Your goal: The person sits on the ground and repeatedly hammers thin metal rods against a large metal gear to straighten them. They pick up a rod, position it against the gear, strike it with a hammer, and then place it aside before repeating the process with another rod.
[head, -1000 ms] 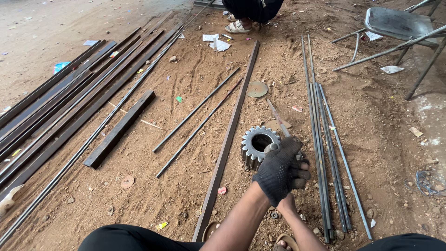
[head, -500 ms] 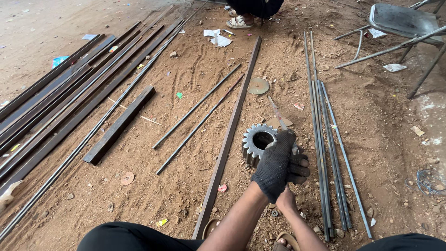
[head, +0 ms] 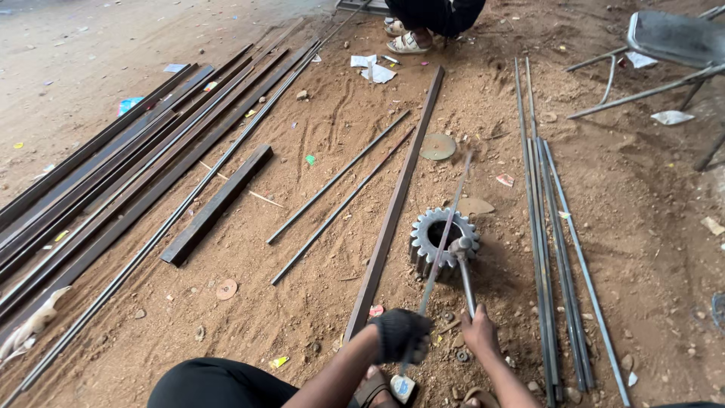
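Gear (head: pixel 442 242): toothed steel ring, lying flat on sandy ground, landmark for all below.
Thin rod (head: pixel 444 238): slants across the gear's top; near end clamped in the gloved left hand (head: pixel 400 335), fingers closed around it, just short of the gear.
Hammer (head: pixel 464 264): head resting at the gear's near rim; handle gripped by the bare right hand (head: pixel 478 332), closed.
Flat bar (head: pixel 396 204): just left of the gear, running away.
Two rods (head: pixel 340 189): further left.
Square tube (head: pixel 217 204): well left.
Long bars (head: pixel 113 196): far left, stacked.
Bundle of rods (head: pixel 547 227): right of the gear.
Disc (head: pixel 438 146): beyond it.
Another person's feet (head: pixel 408 41): far beyond.
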